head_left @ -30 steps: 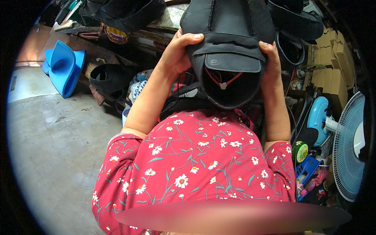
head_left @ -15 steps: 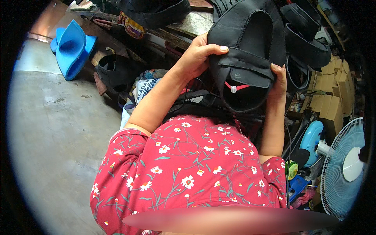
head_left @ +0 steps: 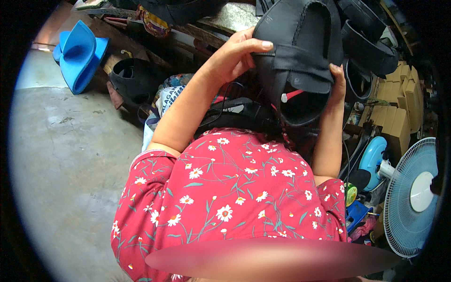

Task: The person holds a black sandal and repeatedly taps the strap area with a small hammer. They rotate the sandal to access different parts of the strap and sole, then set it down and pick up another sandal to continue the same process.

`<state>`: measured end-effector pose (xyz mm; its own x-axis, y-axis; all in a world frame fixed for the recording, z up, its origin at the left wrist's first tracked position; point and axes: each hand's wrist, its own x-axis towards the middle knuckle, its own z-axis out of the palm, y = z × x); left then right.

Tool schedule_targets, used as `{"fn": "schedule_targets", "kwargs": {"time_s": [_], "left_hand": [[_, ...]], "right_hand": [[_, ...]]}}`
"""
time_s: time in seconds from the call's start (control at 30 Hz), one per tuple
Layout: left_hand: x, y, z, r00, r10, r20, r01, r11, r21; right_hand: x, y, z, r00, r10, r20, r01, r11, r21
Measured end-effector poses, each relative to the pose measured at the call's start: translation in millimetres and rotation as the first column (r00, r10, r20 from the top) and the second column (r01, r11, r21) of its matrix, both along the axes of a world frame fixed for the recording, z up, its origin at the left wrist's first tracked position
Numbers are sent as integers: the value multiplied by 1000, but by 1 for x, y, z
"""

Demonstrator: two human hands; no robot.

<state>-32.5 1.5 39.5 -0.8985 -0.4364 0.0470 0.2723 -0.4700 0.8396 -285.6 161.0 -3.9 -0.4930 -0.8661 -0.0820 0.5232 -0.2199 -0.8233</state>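
Observation:
Both my hands hold a black shoe upper [head_left: 300, 56] up in front of my chest, its rounded toe at the top and its foot opening towards me. A stitched oval seam marks the toe, and a strap crosses below it. Inside the opening shows a red ribbon [head_left: 294, 94] with a small white end. My left hand [head_left: 237, 54] grips the left edge, thumb on top, fingers mostly hidden behind. On the right edge, the thumb of my right hand [head_left: 337, 84] presses near the strap; its other fingers are out of sight behind the upper.
More black shoe uppers [head_left: 369, 47] hang at the right, beside stacked brown cardboard pieces [head_left: 394, 122]. A white-and-blue fan [head_left: 413, 188] stands at lower right. Folded blue foam [head_left: 80, 56] and a black rounded piece [head_left: 134, 80] lie left of a cluttered bench [head_left: 235, 16].
The shoe upper has tilted and risen slightly, so its tongue and opening look different and less of the red ribbon shows. Both hands have moved up a little with it.

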Motion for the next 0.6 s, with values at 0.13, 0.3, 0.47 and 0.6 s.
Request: {"fn": "schedule_targets", "kwargs": {"time_s": [0.13,0.3,0.47,0.6], "left_hand": [[-3,-3,0,1000,-11,1,11,999,-40],[-3,2,5,994,-13,-108,11,1000,-16],[-2,8,12,996,34,-86,-40,997,-70],[0,9,9,987,128,-96,-132,991,-30]], "right_hand": [[-1,-7,0,993,76,86,-75,997,-10],[3,-12,-6,990,66,126,-64,998,-19],[3,-14,-3,994,73,83,-70,997,-40],[6,-19,6,993,113,20,-113,993,-18]]}}
